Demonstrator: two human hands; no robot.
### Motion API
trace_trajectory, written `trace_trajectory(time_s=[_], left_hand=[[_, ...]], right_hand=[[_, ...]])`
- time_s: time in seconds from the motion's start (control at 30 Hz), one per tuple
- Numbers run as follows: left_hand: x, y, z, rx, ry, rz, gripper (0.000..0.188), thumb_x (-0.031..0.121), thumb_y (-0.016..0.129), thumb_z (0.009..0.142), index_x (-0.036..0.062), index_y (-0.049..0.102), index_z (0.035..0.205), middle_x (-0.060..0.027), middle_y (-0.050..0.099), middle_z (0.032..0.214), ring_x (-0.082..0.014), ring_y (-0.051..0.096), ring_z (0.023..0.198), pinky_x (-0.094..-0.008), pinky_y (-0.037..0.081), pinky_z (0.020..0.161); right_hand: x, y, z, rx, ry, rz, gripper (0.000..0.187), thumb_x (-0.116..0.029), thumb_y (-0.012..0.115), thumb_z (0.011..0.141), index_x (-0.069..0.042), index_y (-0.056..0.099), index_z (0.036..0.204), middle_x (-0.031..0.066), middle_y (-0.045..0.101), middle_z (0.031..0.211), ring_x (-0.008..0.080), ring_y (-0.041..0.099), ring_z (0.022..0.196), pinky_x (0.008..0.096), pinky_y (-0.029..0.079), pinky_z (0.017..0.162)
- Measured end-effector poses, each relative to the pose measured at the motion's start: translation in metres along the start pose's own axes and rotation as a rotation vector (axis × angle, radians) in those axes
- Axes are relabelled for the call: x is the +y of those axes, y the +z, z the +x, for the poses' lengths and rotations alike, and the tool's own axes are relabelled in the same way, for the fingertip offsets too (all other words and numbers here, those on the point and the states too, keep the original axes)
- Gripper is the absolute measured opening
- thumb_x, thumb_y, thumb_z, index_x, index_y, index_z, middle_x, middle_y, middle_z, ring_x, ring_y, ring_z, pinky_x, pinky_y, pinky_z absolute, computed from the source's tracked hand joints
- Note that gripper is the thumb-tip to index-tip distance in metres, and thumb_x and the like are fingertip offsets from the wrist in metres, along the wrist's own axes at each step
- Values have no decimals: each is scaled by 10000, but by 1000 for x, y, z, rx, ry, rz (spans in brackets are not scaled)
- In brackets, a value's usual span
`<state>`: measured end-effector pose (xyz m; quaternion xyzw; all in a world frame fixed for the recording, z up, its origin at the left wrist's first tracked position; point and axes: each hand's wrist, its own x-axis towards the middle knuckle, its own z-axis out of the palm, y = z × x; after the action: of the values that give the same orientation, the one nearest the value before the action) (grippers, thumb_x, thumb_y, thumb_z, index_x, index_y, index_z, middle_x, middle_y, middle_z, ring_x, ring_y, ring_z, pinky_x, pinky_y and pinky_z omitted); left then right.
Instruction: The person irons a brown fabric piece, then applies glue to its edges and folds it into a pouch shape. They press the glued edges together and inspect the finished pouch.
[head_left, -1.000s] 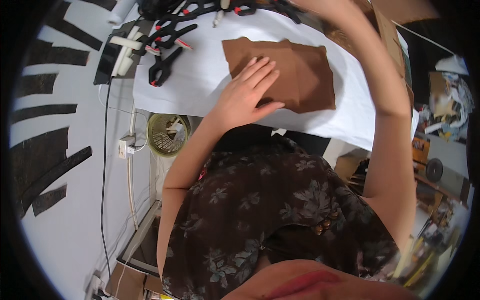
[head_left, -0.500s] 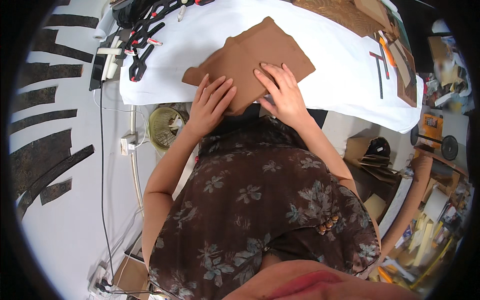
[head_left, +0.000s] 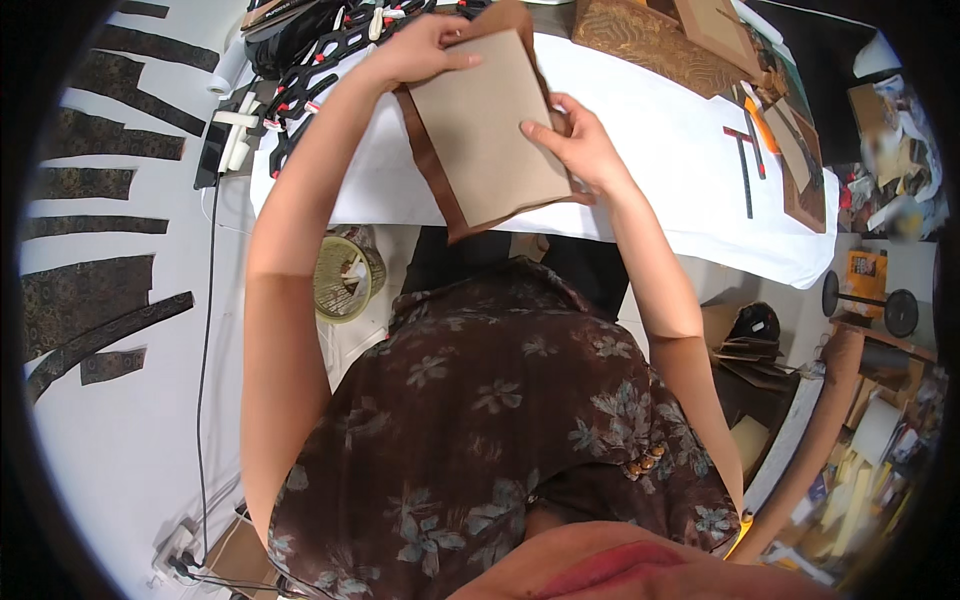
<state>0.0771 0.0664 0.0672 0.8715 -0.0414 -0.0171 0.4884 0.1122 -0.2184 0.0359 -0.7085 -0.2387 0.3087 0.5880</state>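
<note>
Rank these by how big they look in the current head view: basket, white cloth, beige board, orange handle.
1. White cloth
2. Beige board
3. Basket
4. Orange handle

This is apparent size only; the basket sits lower, farther from the camera.

Orange pkg (head_left: 866,271) w/ dark lettering

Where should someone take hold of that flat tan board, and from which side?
Probably by the long right edge of the tan board, coming from the right, where the right hand already is: thumb on the flat face, other fingers around the edge. It's broad, with no handle showing, so an edge seems easiest. The brown sheet shows beyond its edges, so pinch both together.
</note>
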Motion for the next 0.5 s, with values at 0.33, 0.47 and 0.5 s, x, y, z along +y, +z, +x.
trace_trajectory(time_s=[0.33, 0.47, 0.5], left_hand=[[-24, 49, 4, 574, 285, 777, 615, 244, 740, 852, 5, 525, 1377, -212, 606, 1280, -373, 584, 1192, -429, 471, 1035], [3, 109, -27, 405, 194, 622, 617, 350, 685, 907, 7, 524, 1394, -224, 529, 1384, -413, 461, 1327, -497, 351, 1145], [-1, 119, -30, 420, 190, 653, 627, 373, 673, 914, 14, 518, 1404, -227, 505, 1414, -421, 439, 1348, -515, 330, 1155]], right_hand=[[-8, -42, 17, 350, -163, -869, 305, -328, 716, 903, -65, 743, 1055, 132, 748, 859, 264, 736, 777, 374, 570, 727], [-40, -43, 105, 391, -556, -765, 155, -180, 665, 918, -50, 747, 937, 159, 718, 838, 345, 698, 757, 404, 547, 699], [-48, -39, 134, 351, -607, -765, 149, -173, 670, 909, -46, 744, 937, 168, 714, 829, 361, 694, 767, 410, 545, 702]])
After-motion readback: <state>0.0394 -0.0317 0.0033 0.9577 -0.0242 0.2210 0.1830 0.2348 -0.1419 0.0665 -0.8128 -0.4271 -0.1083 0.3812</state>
